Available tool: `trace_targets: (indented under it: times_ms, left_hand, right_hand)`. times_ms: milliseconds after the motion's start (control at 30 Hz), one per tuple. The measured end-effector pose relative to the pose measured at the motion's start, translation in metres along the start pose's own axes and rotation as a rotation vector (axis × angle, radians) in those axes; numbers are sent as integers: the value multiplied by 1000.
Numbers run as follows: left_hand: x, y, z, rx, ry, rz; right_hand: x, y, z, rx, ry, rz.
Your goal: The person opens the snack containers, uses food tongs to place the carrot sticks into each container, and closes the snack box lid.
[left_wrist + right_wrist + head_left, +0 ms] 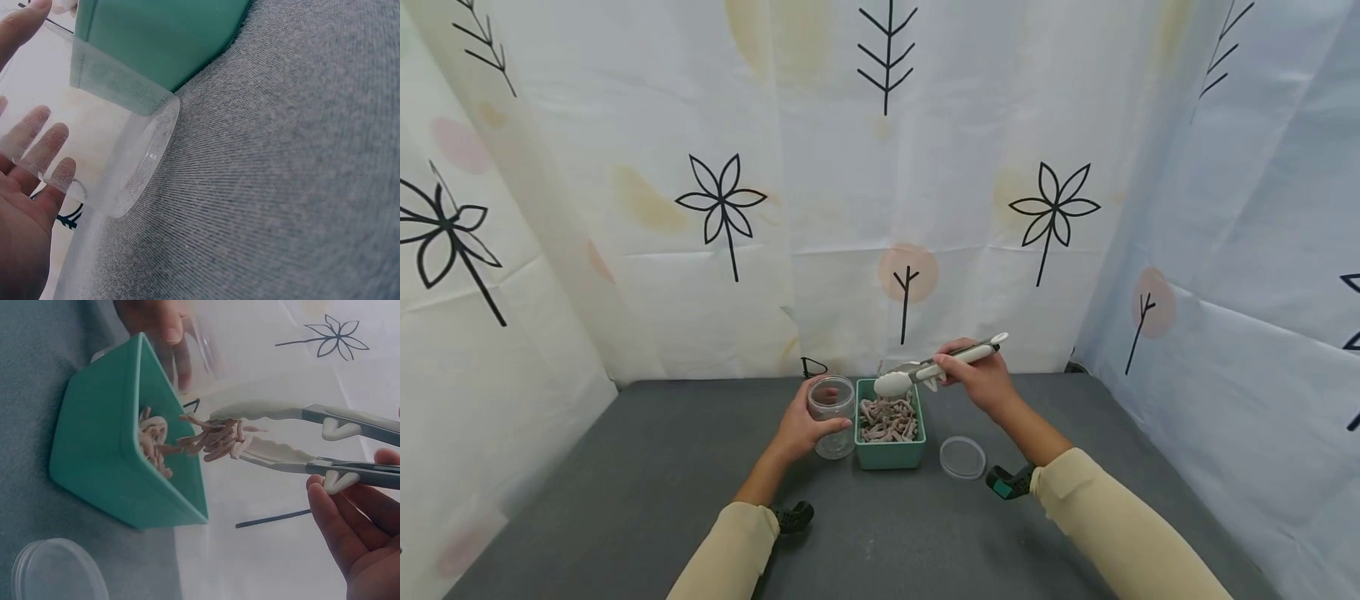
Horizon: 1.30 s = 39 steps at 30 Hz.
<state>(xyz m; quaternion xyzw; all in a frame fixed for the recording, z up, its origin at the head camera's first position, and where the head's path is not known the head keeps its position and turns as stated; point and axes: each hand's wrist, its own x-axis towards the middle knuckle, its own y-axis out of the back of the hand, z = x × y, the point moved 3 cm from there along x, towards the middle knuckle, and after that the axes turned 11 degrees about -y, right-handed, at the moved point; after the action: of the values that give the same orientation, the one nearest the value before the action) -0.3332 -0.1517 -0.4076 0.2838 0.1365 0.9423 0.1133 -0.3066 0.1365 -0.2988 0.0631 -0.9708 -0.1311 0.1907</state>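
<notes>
Left hand [803,427] curled round a clear jar [832,408], right hand [979,379] gripping tongs [927,372] — the green tub [891,456] stands between the hands.

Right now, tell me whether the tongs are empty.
No, the tongs grip a clump of pale brown strands between their tips.

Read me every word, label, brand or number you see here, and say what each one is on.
None: no readable text on the clear jar, green container, tongs or round lid.
The white cloth shows black plant drawings, no lettering I can make out.
</notes>
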Motion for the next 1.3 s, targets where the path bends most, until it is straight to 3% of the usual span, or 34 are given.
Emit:
trace_targets:
  times_ms: [200,433,633,867,1067,1167,1300]
  left_hand:
    - [0,0,1,2,2,7]
    - [0,-1,1,8,11,5]
    - [0,0,0,9,17,3]
    - [0,0,0,33,25,5]
    - [0,0,-1,22,39,3]
    - [1,-1,-6,37,41,8]
    - [3,-1,-27,65,60,43]
  right_hand:
    - [3,2,-6,3,4,35]
    - [21,4,6,24,16,71]
    - [27,-3,-4,32,63,77]
    - [33,-19,-16,82,111,29]
    - [34,-37,-23,141,93,-51]
    - [28,-44,-33,126,88,-73]
    - [20,-53,-43,117,94,-95]
